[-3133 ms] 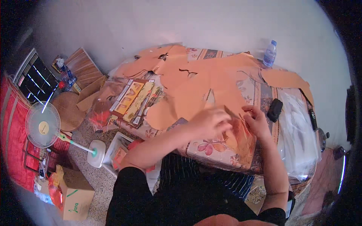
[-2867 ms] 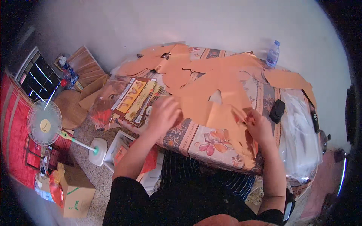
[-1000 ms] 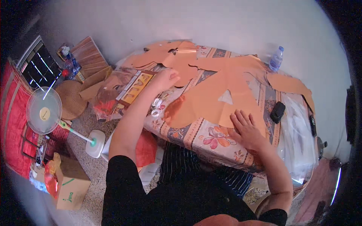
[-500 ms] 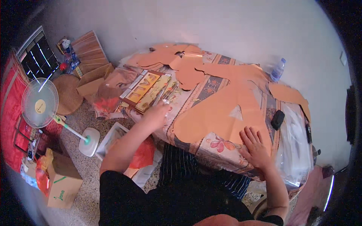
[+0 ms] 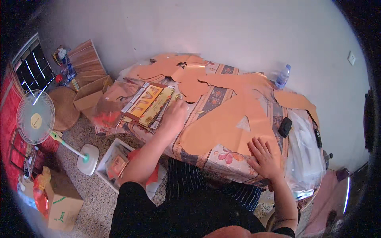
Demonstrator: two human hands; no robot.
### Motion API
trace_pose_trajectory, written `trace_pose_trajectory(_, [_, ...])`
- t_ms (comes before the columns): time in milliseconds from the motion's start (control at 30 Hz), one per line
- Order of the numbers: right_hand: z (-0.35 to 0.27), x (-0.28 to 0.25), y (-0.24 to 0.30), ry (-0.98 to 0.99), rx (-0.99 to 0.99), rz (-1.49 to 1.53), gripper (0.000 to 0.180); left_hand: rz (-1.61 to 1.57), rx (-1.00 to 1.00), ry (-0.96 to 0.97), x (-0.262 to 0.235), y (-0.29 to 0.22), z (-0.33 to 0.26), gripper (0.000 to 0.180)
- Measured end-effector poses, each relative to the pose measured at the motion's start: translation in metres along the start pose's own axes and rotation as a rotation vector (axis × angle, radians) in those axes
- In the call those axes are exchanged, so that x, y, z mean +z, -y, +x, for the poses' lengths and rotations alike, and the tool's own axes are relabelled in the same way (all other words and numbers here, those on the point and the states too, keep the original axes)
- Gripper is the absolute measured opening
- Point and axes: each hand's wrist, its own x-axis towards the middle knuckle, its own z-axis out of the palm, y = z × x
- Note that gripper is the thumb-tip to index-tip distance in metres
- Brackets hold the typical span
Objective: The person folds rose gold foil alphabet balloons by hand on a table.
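Head view: one hand pinning the orange sheet, the other at the packets

My right hand (image 5: 265, 159) lies flat, fingers (image 5: 256, 146) spread apart, on the near edge of the big orange paper sheet (image 5: 228, 126). I judge the open palm is there to keep the sheet from sliding off the worktop (image 5: 222, 156), since it hangs close to the front rim. My left hand (image 5: 174, 115) reaches out to the stack of craft packets (image 5: 149, 104) at the left end, touching its near corner. Its fingers are turned away from me, so I cannot tell whether they are closed on anything. Farther out, more cut orange pieces (image 5: 180, 71) lie overlapped toward the wall. A dark small device (image 5: 285, 127) rests just beside the sheet, and a water bottle (image 5: 282, 77) stands at the far corner. A standing fan (image 5: 36, 118) is on the floor to my left.
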Motion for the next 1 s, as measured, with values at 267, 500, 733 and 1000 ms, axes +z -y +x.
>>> trace_pose_trajectory(267, [0.001, 0.000, 0.003, -0.018, 0.042, 0.051, 0.059, -1.214, 0.614, 0.397, -0.074, -0.122, -0.049, 0.025])
trace_pose_trajectory(500, [0.004, -0.001, 0.001, -0.025, 0.033, 0.038, 0.061, -2.007, 0.906, 0.683, -0.125, -0.176, -0.046, 0.041])
trace_pose_trajectory(733, [0.007, 0.007, -0.002, -0.023, 0.035, 0.047, 0.063, -2.237, 0.545, 1.499, -0.152, -0.180, -0.031, 0.053])
trace_pose_trajectory(1000, [0.002, -0.006, -0.004, -0.027, 0.043, 0.036, 0.065, -2.091, 0.396, 1.804, -0.151, -0.187, -0.012, 0.036])
